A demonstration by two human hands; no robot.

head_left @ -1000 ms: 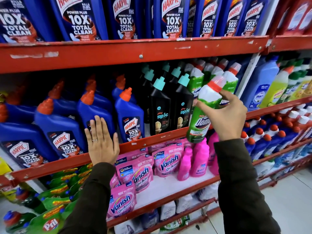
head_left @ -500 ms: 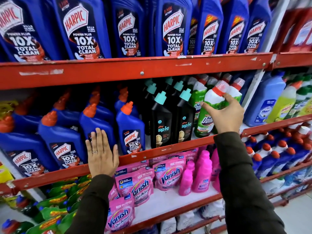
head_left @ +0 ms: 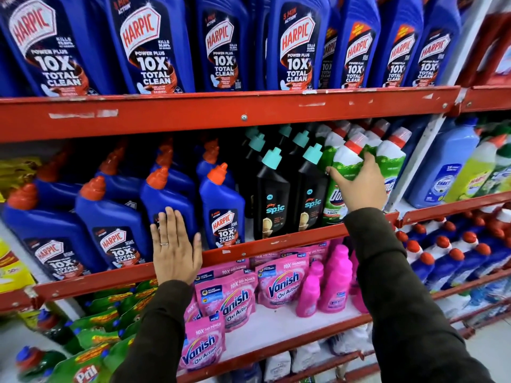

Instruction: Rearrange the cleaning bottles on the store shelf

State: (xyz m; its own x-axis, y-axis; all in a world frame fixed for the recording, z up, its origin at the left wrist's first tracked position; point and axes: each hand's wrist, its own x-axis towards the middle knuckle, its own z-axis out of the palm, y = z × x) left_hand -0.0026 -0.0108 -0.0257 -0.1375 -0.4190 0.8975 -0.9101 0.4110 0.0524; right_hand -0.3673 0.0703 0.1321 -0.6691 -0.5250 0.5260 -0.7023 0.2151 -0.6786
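On the middle red shelf (head_left: pixel 276 244) a green and white Domex bottle (head_left: pixel 344 161) with a red collar stands upright in the front row, right of two black Spic bottles (head_left: pixel 272 200). My right hand (head_left: pixel 359 183) is wrapped around the Domex bottle's body. More Domex bottles (head_left: pixel 390 158) stand behind and to its right. My left hand (head_left: pixel 174 247) lies flat with fingers spread against a blue Harpic bottle (head_left: pixel 166 200) and the shelf's front edge. Further blue Harpic bottles (head_left: pixel 224 208) with orange caps fill the shelf's left half.
Large Harpic bottles (head_left: pixel 149 45) line the shelf above. Pink Vanish pouches (head_left: pixel 282 283) and pink bottles (head_left: pixel 334 280) sit on the shelf below, with green Pril pouches (head_left: pixel 83 371) lower left. To the right stand a pale blue bottle (head_left: pixel 445 167), yellow-green bottles and small blue bottles.
My right hand has carried the Domex bottle from out in front of the shelf back into the front row beside the Spic bottles. My left hand stays flat on the Harpic bottle.
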